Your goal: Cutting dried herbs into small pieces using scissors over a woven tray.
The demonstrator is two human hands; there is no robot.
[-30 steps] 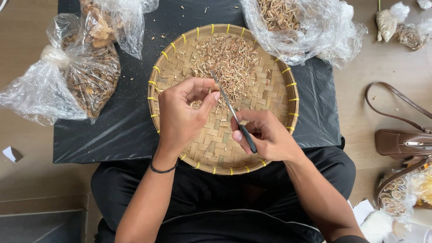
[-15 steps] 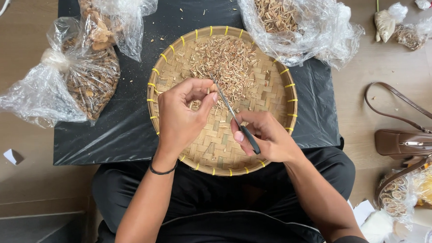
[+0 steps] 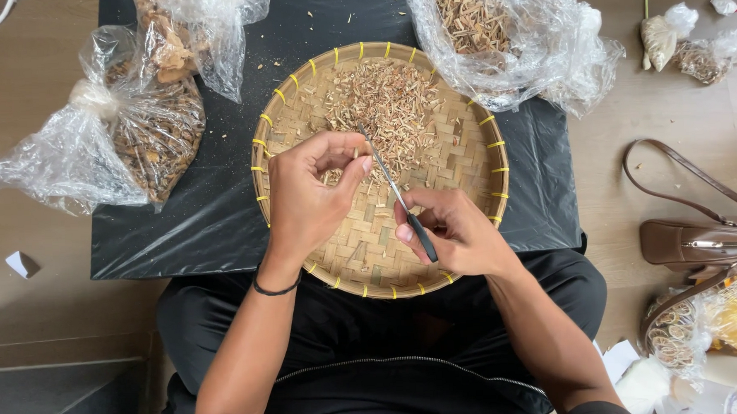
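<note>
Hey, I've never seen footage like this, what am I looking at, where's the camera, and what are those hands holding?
There is no machine here: a person's two bare hands, filmed by a camera worn on their head, looking down. A round woven tray rests at their lap, partly on a black sheet, with a pile of chopped dry plant bits in it. The right hand holds small scissors with dark handles. The left hand pinches something small by the blades; I cannot tell what. Clear plastic bags of dried material lie around, and a brown handbag sits on the floor.

clear tied bag point(image 3: 117, 135) left, open clear bag point(image 3: 502, 35) right
</note>
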